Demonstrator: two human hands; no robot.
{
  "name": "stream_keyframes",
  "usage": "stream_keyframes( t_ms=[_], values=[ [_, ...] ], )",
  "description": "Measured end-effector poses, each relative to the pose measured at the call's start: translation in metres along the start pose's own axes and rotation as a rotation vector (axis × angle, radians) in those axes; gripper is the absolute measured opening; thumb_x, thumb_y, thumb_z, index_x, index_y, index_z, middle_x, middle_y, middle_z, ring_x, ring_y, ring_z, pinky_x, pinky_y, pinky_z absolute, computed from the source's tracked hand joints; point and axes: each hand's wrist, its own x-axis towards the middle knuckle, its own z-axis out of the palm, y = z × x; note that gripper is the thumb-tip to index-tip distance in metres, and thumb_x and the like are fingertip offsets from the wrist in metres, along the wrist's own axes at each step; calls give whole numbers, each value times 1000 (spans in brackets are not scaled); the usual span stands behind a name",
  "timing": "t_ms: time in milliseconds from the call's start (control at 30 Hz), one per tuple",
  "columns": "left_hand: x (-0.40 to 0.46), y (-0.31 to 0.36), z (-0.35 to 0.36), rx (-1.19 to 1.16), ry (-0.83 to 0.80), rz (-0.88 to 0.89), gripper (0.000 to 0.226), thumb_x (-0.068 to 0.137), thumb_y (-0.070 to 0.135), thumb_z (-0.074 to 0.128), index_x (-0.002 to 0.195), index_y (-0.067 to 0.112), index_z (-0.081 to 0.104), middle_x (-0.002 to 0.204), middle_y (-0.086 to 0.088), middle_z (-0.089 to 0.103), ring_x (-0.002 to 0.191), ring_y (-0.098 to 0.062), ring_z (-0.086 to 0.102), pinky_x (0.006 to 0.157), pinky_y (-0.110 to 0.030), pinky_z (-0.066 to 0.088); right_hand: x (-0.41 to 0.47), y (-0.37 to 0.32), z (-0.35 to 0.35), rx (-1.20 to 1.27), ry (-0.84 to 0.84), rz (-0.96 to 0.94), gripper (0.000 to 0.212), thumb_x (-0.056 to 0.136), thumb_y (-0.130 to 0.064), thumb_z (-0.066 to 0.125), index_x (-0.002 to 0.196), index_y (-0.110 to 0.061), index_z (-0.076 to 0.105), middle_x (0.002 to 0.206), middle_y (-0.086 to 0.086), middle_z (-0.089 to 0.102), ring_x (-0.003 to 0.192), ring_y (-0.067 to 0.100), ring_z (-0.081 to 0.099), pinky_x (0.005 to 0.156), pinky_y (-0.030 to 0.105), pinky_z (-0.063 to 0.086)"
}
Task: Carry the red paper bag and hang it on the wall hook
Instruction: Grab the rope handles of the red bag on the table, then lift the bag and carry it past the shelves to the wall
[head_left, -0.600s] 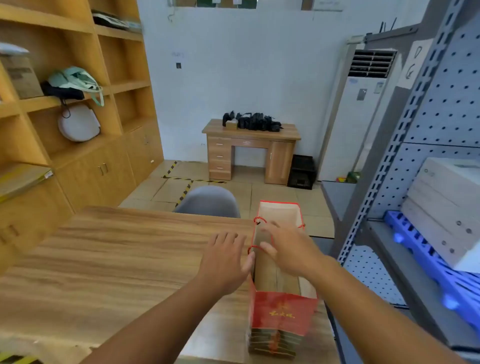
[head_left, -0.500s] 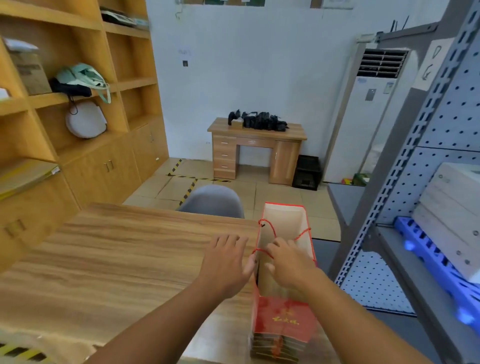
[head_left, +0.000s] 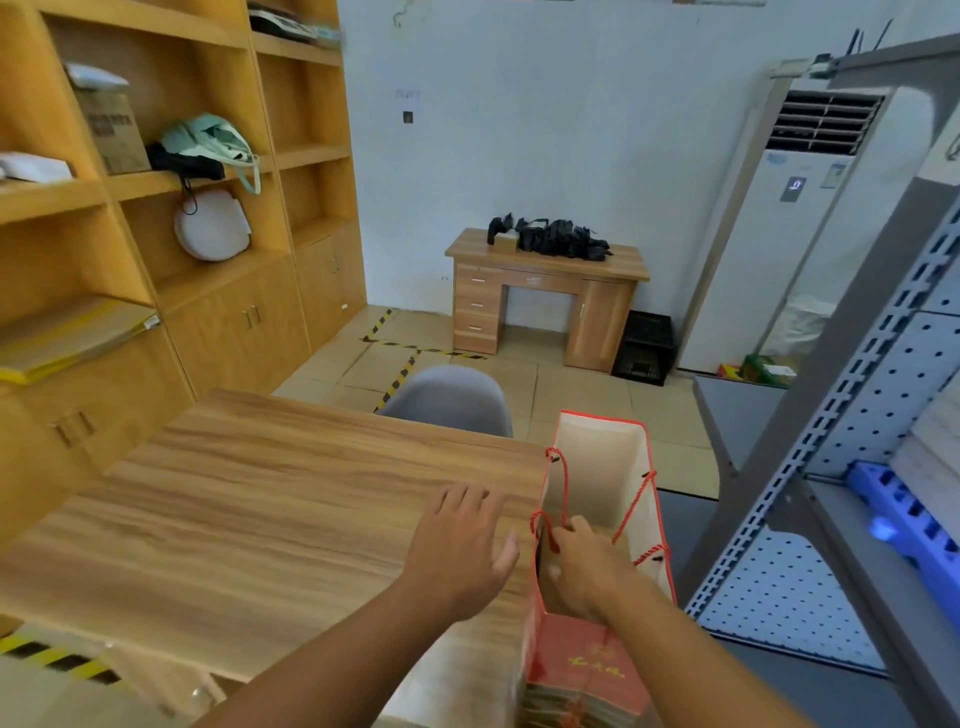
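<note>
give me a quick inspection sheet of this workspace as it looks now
surface: light wood-grain table, top bare apart from the bag at its right edge.
job's things: red paper bag with red cord handles upright and open; no wall hook seen.
clutter: nothing seen on the table.
grippers: left hand open, flat, beside the bag; right hand inside the bag's mouth, fingers gathering the cords.
cables: nothing seen.
surroundings: grey chair behind the table, wooden wall shelving left, small wooden desk at the far wall, white floor air conditioner, grey pegboard rack right.
</note>
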Motion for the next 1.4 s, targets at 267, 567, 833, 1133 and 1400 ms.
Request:
stream_keyframes(
  t_ms=[267, 567, 833, 1133, 1400],
  values=[
    [1, 5, -4, 16, -14, 14, 52, 91, 52, 34, 122, 22, 63, 118, 2, 68, 113, -21, 59, 103, -40, 47, -3, -2, -29, 34, 97, 20, 19, 97, -19, 58, 110, -7, 65, 114, 13, 55, 97, 32, 62, 79, 40, 53],
    [22, 34, -31, -46, 106, 22, 57, 92, 67, 33, 123, 28, 60, 118, 8, 68, 111, -16, 59, 101, -36, 46, -8, -23, -136, 149, 444, 17, 39, 90, -16, 66, 59, -13, 42, 79, 6, 42, 64, 23, 47, 47, 28, 27],
    [32, 75, -68, -147, 111, -187, 95, 61, 88, 25, 123, 25, 57, 106, 7, 68, 106, -18, 60, 103, -38, 32, -12, -51, -134, 438, 524, 56, 24, 81, -16, 70, 64, -9, 54, 58, 3, 45, 57, 25, 47, 49, 31, 38],
    [24, 22, -91, -172, 111, -209, 16, 82, 33, 61, 81, 19, 52, 68, 7, 53, 71, -26, 56, 79, -36, 37, -28, -82, -148, 552, 300, -73, 28, 80, -16, 66, 56, -3, 60, 57, 15, 58, 59, 21, 53, 56, 32, 42],
    [-20, -47, -137, -40, 118, -170, 23, 83, 36, 44, 80, 22, 63, 75, -2, 66, 73, -27, 62, 65, -41, 44, -57, -139, -160, 470, -168, -473, 5, 90, -12, 61, 86, -10, 65, 77, 1, 64, 71, 12, 58, 68, 24, 47]
  ],
)
